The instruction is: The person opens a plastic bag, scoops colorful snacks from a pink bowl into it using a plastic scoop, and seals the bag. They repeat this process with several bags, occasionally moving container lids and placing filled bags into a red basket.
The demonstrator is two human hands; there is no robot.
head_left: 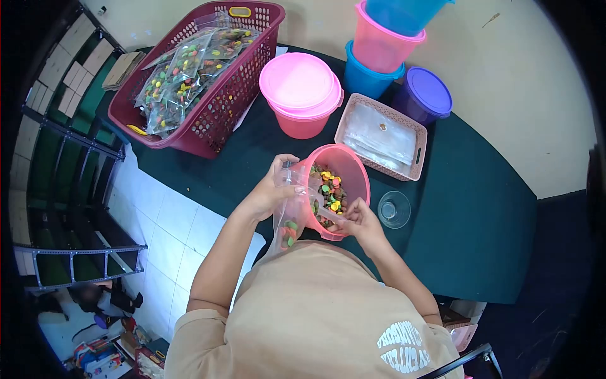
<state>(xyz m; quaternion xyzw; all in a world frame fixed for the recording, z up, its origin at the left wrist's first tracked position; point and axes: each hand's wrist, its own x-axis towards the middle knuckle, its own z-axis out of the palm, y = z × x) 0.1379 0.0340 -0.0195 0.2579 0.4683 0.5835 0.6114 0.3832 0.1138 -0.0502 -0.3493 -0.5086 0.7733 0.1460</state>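
My left hand (pixel 273 189) is closed on the upper edge of a clear plastic bag (pixel 285 218), at the left side of a pink bucket (pixel 361 183). A few green and orange pieces lie low in the bag. Inside the bucket are small kibble-like pieces (pixel 334 189) in brown, yellow, green and red. My right hand (pixel 358 220) is at the bucket's near right rim, fingers pinched on the handle of a translucent scoop (pixel 329 213). The scoop points left toward the bag's mouth; its far end is partly hidden by the plastic.
A maroon basket (pixel 214 126) of filled bags stands back left. Behind the bucket are a lidded pink tub (pixel 300 88), a tray of flat clear bags (pixel 413 174), stacked tubs (pixel 382 44) and a purple-lidded tub (pixel 429 91). A clear cup (pixel 394 210) sits right of the bucket.
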